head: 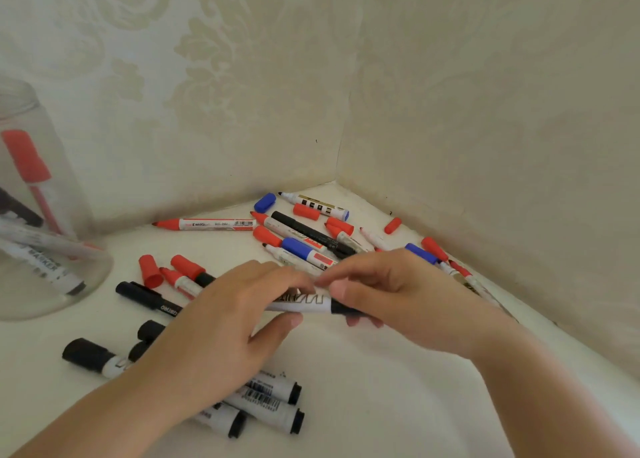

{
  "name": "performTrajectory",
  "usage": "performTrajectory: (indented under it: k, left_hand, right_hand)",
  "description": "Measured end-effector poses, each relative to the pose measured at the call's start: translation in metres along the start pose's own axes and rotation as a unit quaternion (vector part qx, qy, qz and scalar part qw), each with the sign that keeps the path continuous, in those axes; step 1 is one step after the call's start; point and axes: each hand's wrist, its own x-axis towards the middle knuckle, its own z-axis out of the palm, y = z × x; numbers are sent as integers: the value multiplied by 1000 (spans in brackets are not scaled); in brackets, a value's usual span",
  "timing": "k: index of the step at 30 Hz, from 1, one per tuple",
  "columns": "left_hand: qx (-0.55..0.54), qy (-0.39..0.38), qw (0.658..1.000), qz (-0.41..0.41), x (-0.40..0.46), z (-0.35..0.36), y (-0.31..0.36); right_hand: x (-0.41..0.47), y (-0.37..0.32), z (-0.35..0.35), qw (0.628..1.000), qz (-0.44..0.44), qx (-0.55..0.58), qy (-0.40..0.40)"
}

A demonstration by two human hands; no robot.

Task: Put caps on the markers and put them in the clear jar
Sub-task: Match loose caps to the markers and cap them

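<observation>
Both my hands hold one white marker [304, 304] with black lettering, level above the white table [363, 371]. My left hand [221, 326] grips its white barrel between thumb and fingers. My right hand [391, 295] pinches the black end of the same marker; whether that black part is a cap I cannot tell. The clear jar [41, 215] stands at the far left with a red-capped marker and several others inside. Loose red caps [150, 270], a blue cap [265, 202] and several red, blue and black markers lie scattered across the table.
Patterned wallpaper walls meet in a corner [337, 180] just behind the pile. Three black-tipped white markers [273, 402] lie under my left forearm near the front. A long red marker [207, 223] lies along the back wall.
</observation>
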Motion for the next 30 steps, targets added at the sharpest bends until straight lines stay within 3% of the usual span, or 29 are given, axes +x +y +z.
performTrajectory:
  k: [2,8,16,19,22,24,27,30]
  left_hand:
    - [-3,-9,1000,9,1,3,1]
    - [-24,40,999,-25,1,2,-7]
    - [-54,-53,997,22,-1,13,-7]
    - [-52,-67,996,24,-1,15,-9]
    - [-19,-45,999,17,-1,17,-12]
    - [3,-33,999,1,-1,19,-15]
    - [12,-36,999,-17,0,17,-16]
    - [13,-46,999,-22,0,15,-12]
  right_hand:
    - [0,3,-2,999,3,-36,4]
    - [-5,19,-23,989,49,-48,133]
    - [4,10,4,984,19,-175,2]
    - [1,18,-13,977,38,-181,105]
    - [-7,37,-40,949,111,-170,239]
    - [-11,46,-50,934,156,-153,284]
    - [-11,52,-52,934,164,-138,287]
    - [-5,49,-42,951,126,-158,234]
